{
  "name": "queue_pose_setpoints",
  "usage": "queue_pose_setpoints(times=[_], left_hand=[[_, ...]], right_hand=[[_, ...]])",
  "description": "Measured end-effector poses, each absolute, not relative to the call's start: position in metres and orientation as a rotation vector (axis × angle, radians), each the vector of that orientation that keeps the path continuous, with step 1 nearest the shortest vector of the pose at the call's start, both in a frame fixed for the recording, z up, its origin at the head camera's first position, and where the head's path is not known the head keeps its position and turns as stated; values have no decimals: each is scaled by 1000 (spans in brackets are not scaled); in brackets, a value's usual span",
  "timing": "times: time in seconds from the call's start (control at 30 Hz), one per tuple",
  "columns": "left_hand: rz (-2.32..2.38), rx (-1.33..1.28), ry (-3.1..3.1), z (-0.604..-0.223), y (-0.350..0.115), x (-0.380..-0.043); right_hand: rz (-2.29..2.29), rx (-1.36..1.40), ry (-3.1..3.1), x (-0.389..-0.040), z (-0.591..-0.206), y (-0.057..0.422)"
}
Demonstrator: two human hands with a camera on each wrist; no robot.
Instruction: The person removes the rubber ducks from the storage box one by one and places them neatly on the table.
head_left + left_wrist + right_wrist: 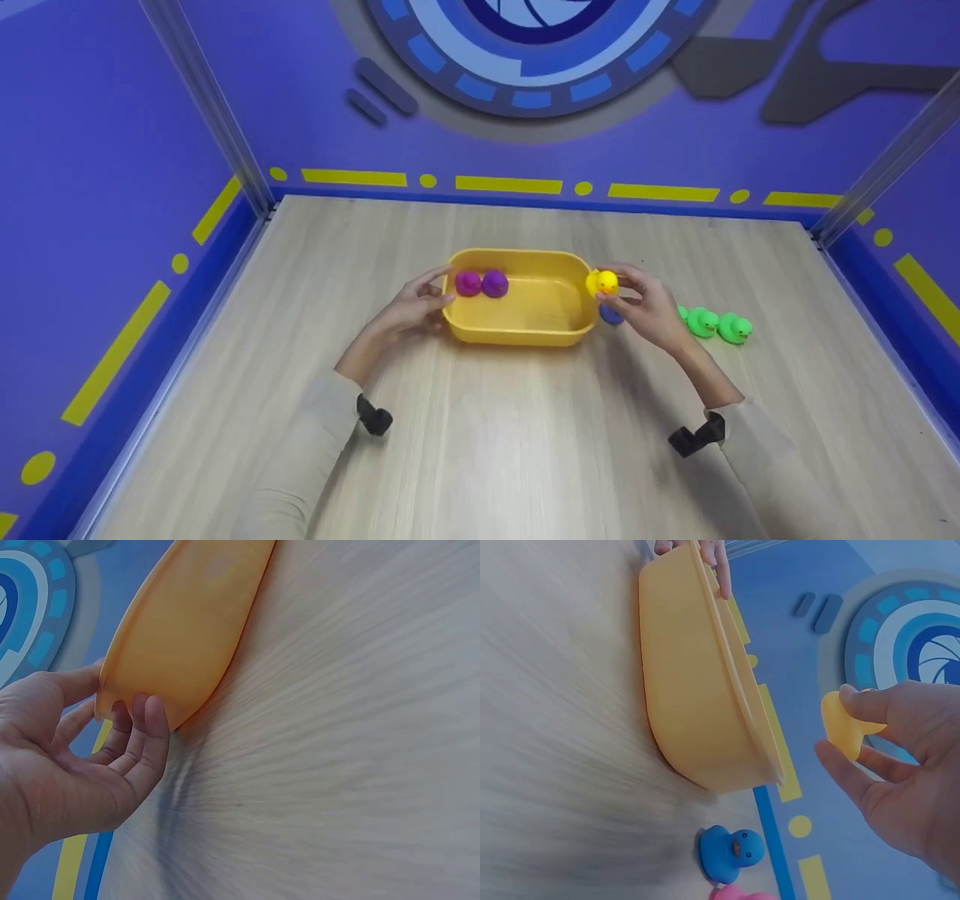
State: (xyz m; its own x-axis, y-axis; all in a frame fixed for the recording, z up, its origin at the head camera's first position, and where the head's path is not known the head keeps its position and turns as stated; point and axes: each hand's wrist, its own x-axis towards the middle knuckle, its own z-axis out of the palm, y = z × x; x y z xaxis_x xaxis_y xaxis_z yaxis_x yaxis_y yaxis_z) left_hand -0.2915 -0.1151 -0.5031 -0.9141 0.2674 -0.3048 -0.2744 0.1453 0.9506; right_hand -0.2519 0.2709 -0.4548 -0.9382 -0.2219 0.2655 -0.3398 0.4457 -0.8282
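A yellow tub (517, 337) stands on the table with a magenta rubber duck (468, 283) and a purple rubber duck (495, 283) inside at its left end. My left hand (414, 306) grips the tub's left end, fingers around the rim. In the left wrist view the left hand (97, 750) has its curled fingers against the tub's outer wall (180, 630). Above the tub's right end, my right hand (646, 309) pinches a yellow rubber duck (602, 283) between thumb and fingers. The right wrist view shows this yellow duck (841, 727) held clear of the rim.
A blue rubber duck (724, 853) sits just beyond the tub's right end, with part of a pink duck (739, 894) beside it. Several green ducks (733, 328) stand in a row farther right. Blue panels (525, 150) enclose the table at the back and sides.
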Motion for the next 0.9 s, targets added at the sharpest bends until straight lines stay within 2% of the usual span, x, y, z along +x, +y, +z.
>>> queue_pose_setpoints(times=[0.9], left_hand=[[1802,35,2051,-504,-117,-292]], right_hand=[[1538,329,-2570,-235,-464,316]])
